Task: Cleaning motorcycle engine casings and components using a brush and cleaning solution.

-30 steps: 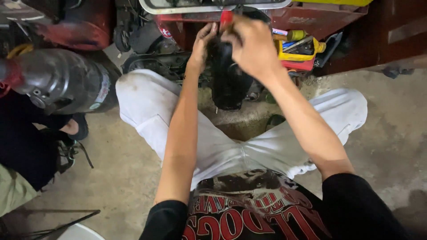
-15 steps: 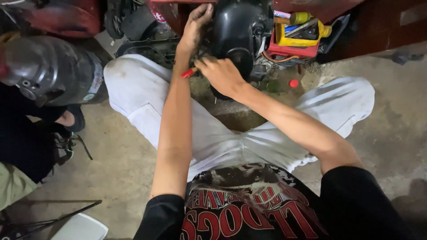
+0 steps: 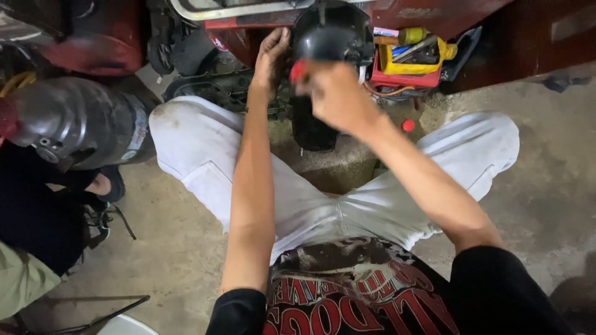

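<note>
Black engine part: far centre on floor, long axis near–far. Left hand flat against its left side. Right hand, blurred, closed round red-handled tool.

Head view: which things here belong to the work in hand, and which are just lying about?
In hand:
- black machine part, steadied by left hand
- red-handled tool in right hand

Lying about:
- grey cylinder
- yellow tray of tools
- small red cap
</note>
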